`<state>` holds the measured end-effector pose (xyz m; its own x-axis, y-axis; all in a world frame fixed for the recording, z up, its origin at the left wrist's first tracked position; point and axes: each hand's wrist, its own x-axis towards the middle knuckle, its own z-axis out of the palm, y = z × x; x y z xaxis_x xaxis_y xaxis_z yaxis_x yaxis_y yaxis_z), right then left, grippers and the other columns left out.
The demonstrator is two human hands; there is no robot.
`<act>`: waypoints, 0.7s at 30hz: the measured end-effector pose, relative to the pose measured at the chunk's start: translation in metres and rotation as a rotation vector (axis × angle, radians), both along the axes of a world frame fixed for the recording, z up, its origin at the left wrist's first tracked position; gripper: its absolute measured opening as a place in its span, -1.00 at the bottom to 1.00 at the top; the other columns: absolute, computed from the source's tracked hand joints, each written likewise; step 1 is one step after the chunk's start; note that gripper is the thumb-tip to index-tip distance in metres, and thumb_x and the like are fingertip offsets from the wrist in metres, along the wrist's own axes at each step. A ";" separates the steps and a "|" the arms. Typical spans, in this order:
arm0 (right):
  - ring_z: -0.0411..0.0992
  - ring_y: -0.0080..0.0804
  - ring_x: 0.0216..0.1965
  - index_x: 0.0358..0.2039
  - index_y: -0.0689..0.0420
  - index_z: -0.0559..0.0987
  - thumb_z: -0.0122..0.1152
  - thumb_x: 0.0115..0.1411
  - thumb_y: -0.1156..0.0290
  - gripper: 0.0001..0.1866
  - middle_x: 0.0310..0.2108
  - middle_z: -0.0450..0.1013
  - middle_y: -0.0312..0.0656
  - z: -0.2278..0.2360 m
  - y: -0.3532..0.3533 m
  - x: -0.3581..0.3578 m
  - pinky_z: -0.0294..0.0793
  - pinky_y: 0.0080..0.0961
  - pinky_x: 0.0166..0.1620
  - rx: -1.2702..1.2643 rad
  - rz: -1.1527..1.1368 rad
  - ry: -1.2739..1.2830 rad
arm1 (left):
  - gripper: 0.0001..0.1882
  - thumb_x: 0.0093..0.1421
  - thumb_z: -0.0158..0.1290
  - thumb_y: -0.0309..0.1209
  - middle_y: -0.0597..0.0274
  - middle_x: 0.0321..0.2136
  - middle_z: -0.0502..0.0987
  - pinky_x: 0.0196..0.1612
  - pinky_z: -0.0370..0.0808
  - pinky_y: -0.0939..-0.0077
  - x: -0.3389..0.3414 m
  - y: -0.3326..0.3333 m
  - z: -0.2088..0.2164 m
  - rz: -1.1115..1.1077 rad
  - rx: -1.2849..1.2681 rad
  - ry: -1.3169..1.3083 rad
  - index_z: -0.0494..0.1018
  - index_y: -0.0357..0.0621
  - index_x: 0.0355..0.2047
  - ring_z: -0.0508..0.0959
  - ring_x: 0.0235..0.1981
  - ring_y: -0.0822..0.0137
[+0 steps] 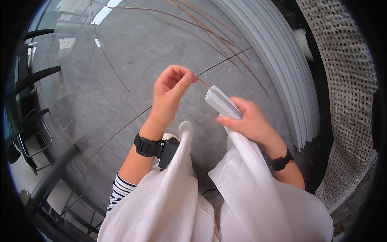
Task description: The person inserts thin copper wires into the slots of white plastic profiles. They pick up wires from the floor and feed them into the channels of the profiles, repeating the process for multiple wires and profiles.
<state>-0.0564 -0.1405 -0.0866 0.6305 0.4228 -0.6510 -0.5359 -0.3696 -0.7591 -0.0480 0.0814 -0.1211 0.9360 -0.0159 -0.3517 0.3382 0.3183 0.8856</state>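
Note:
My left hand (pixel 171 88) pinches a thin brown strip (pixel 204 83) between thumb and fingertips. From there the strip runs down to the right, along the groove of a white plastic profile (pixel 219 103). My right hand (pixel 254 123) is closed around that profile, thumb on the near side and fingers on the far side. One cut end of the profile points toward my left hand; its other end is hidden behind my right hand and the white garment (pixel 250 173). Each wrist carries a black strap, and the left one bears a black box (pixel 168 153).
Several long brown strips (pixel 217 36) lie loose on the grey tiled floor (pixel 125 68) ahead. A stack of long white profiles (pixel 278 64) curves along the right, beside a perforated woven cloth (pixel 346 68). Dark chairs (pixel 52 177) stand at the left.

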 end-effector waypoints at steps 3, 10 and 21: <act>0.43 -0.57 -0.36 -0.16 0.28 0.55 0.37 0.05 0.26 -0.58 -0.37 0.51 -0.24 0.000 -0.002 0.001 0.44 -0.54 -0.27 0.006 -0.011 -0.015 | -0.90 0.25 0.12 -0.42 0.36 -0.31 0.53 -0.19 0.36 0.59 0.006 0.014 0.001 -0.199 0.191 -0.071 0.48 -0.16 -0.26 0.46 -0.29 0.51; 0.44 -0.56 -0.37 -0.19 0.26 0.54 0.37 0.06 0.23 -0.58 -0.41 0.51 -0.23 0.004 -0.008 0.003 0.44 -0.54 -0.28 -0.016 0.068 -0.020 | -0.95 0.20 0.14 -0.48 0.45 -0.39 0.48 -0.25 0.29 0.65 0.017 0.019 0.021 -0.445 0.534 -0.239 0.49 -0.14 -0.35 0.37 -0.35 0.56; 0.42 -0.56 -0.42 -0.23 0.25 0.54 0.37 0.06 0.20 -0.60 -0.46 0.49 -0.24 0.000 -0.008 0.000 0.43 -0.52 -0.32 -0.006 0.068 -0.046 | -0.91 0.17 0.17 -0.42 0.46 -0.42 0.46 -0.29 0.28 0.64 0.023 0.020 0.010 -0.426 0.298 -0.057 0.48 -0.12 -0.39 0.37 -0.34 0.56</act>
<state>-0.0562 -0.1487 -0.0864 0.6296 0.4624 -0.6243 -0.4737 -0.4084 -0.7803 -0.0254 0.1015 -0.1110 0.8859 -0.3068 -0.3479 0.3315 -0.1058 0.9375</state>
